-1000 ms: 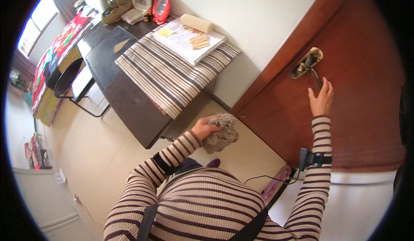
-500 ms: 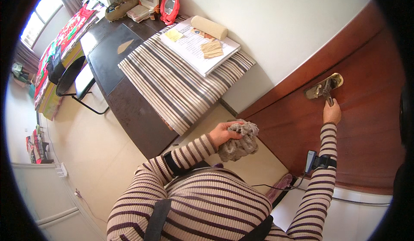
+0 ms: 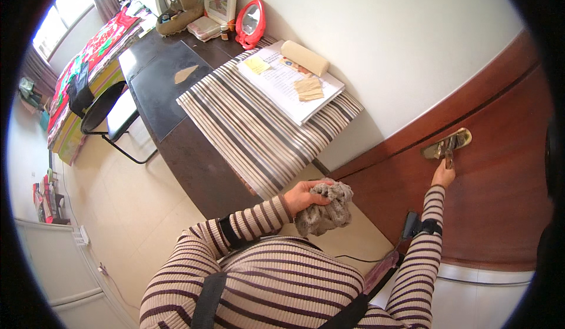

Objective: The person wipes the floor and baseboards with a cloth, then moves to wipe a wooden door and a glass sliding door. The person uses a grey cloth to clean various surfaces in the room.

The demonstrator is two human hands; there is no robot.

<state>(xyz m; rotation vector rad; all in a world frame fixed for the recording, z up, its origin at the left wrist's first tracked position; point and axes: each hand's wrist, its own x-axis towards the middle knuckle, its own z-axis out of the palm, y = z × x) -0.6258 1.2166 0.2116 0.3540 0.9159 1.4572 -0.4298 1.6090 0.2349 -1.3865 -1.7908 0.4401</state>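
My left hand [image 3: 302, 198] is closed around a crumpled grey rag [image 3: 325, 209], held in front of my body. My right arm reaches out to a reddish-brown wooden door [image 3: 494, 188]. There my right hand [image 3: 445, 174] is wrapped round the end of a lever door handle [image 3: 449, 154], which stands out from a brass-coloured backplate [image 3: 462, 138]. Part of the lever is hidden by the fingers. A small device [image 3: 411, 226] with a cable is strapped to my right wrist.
Left of the door stands a dark table [image 3: 206, 152] with a striped cloth [image 3: 253, 129]. On it lie a stack of papers [image 3: 288, 102], a cream roll [image 3: 305, 57] and a red-framed mirror [image 3: 251, 24]. A black folding chair [image 3: 120, 123] stands beyond, near a bed [image 3: 94, 52].
The whole view has shifted, so the table sits lower and further right. My right hand and the door handle appear lower in the picture. Both hands keep their holds.
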